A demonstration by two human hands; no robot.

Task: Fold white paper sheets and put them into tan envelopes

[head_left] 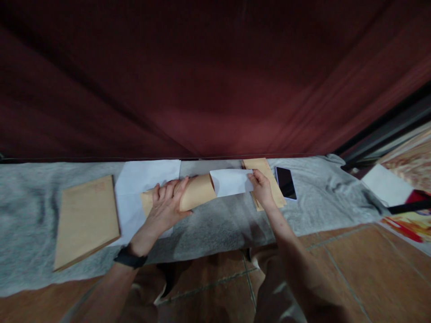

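Note:
A tan paper envelope (199, 192) lies bowed open under my left hand (167, 204), whose fingers wrap over its left part. Out of its right-hand mouth sticks a folded sheet of white paper (232, 183); how far it reaches inside is hidden. My right hand (261, 187) pinches the sheet's right end between thumb and fingers. Beneath that hand is a small stack of tan envelopes (274, 188). White paper sheets (129, 206) lie flat below and left of my left hand.
A thick stack of larger brown envelopes (85, 220) sits at the left on the grey cloth (323, 197). A phone (286, 183) lies right of the small stack. Behind the cloth rises a dark red curtain (215, 89). Tiled floor (357, 264) shows in front.

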